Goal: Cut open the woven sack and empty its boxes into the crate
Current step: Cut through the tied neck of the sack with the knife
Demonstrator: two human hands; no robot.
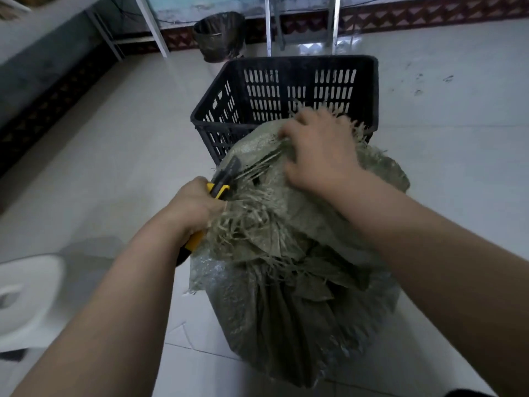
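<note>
The woven sack point(297, 253) is stood on the floor point(443, 116), touching the near wall of the black crate point(286, 90). A yellow knife point(219, 187) is gripped in the left hand point(191, 207); frayed fabric at the top is bunched in the right hand point(317, 150). The cloth is judged soft and fraying, the load bulky; hold is best taken at the gathered neck.

Glossy pale tiled floor point(443, 116), patterned skirting point(429, 15), bin point(220, 35)
</note>
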